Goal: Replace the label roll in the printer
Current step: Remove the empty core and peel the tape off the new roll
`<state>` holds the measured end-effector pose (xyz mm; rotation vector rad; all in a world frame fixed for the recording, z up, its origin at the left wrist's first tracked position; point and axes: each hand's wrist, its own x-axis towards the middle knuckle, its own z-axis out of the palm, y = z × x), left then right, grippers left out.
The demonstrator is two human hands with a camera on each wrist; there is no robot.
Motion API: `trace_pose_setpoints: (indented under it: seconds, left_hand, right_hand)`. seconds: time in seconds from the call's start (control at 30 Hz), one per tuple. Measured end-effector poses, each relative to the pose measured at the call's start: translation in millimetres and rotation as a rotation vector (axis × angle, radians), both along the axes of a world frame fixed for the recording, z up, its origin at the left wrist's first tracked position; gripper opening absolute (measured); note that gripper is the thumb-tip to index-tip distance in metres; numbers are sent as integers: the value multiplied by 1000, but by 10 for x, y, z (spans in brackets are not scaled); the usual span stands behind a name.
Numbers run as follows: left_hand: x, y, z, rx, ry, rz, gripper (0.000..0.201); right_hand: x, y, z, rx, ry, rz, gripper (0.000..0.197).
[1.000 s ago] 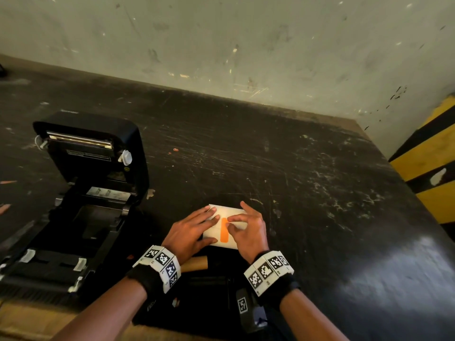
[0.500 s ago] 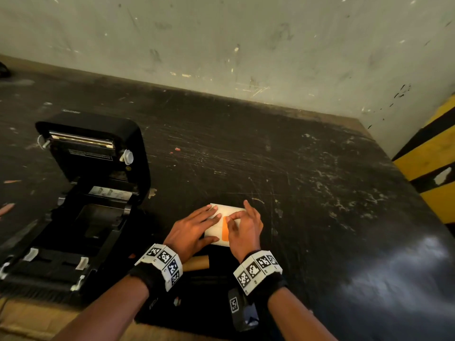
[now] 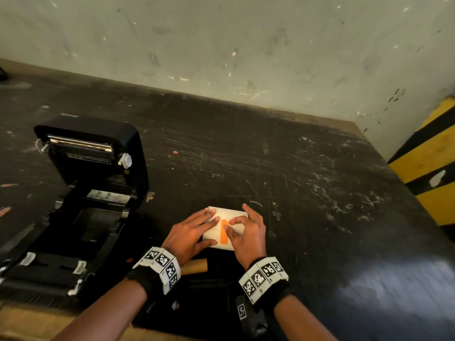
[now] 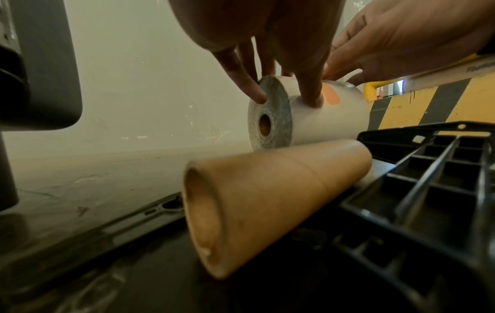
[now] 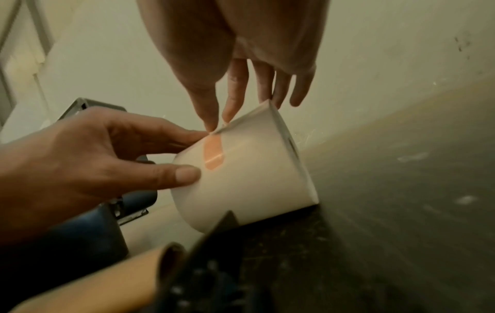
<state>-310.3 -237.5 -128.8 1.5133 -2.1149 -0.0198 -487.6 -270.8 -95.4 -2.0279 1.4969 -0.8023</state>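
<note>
A white label roll [image 3: 230, 238] with an orange tab [image 3: 223, 233] lies on its side on the black table [image 3: 320, 193]. My left hand [image 3: 210, 227] holds the roll's left end, thumb on the near side and fingers over the top and end face [image 4: 270, 118]. My right hand [image 3: 228, 224] pinches the lifted paper edge [image 5: 218, 128] just above the orange tab [image 5: 213, 156] between thumb and forefinger. The black label printer [image 3: 91, 193] stands to the left, lid up and roll bay empty.
An empty brown cardboard core [image 3: 194, 265] lies just in front of the roll, under my left wrist. A black ribbed plastic part [image 4: 428, 180] sits at the table's near edge beside it. The wall runs along the back, and a yellow-and-black striped post [image 3: 428, 163] stands at right.
My right thumb and forefinger have shifted on the roll and now pinch the paper edge at the top of the orange tab. The left hand has stayed on the roll.
</note>
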Motion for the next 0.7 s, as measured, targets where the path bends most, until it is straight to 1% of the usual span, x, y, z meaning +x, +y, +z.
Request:
trace_pose_setpoints:
  seconds: [0.13,0.33,0.53,0.7]
  left_hand:
    - [-7,12,-7,12,-16,17,61]
    - [-5,-7,-21,54,-32,26,59]
    - [-9,-2,-3,72,-23,22,59]
    - [-16,14,1,43,-35,20,59]
  right_hand:
    - [81,-1,4,-11,21,-84,14]
    - [153,9,33,-1,25,-138,9]
    - [181,32,21,-1,141,-63,19]
    - [129,-3,-16,14,96,14,14]
